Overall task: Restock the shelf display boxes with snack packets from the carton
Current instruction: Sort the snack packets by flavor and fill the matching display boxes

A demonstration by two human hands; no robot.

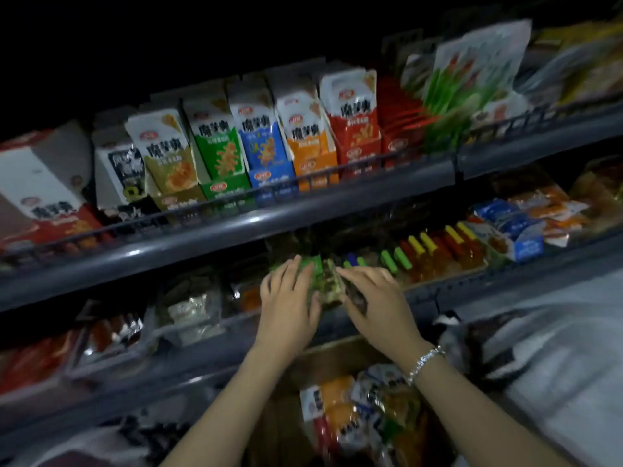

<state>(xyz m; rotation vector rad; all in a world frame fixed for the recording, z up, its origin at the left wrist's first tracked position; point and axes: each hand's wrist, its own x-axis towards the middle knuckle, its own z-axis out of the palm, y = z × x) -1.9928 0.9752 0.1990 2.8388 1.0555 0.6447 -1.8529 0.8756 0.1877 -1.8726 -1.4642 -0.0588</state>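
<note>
Both of my hands reach into the middle shelf, pressed on a bunch of green snack packets (pixel 324 279). My left hand (pixel 286 298) grips the packets from the left, fingers wrapped over them. From the right, my right hand (pixel 377 298), with a silver bracelet on its wrist, lies on the same packets with spread fingers. Below my forearms stands the brown carton (pixel 323 362), holding several mixed orange, white and green packets (pixel 364 409). The display box under the packets is dark and hard to make out.
The upper shelf (pixel 236 227) carries a row of upright display boxes (pixel 263 143) in green, blue, orange and red. Right of my hands lie packets with coloured tops (pixel 428 251) and blue packs (pixel 519 230). Silver and red packets (pixel 114 332) fill the left.
</note>
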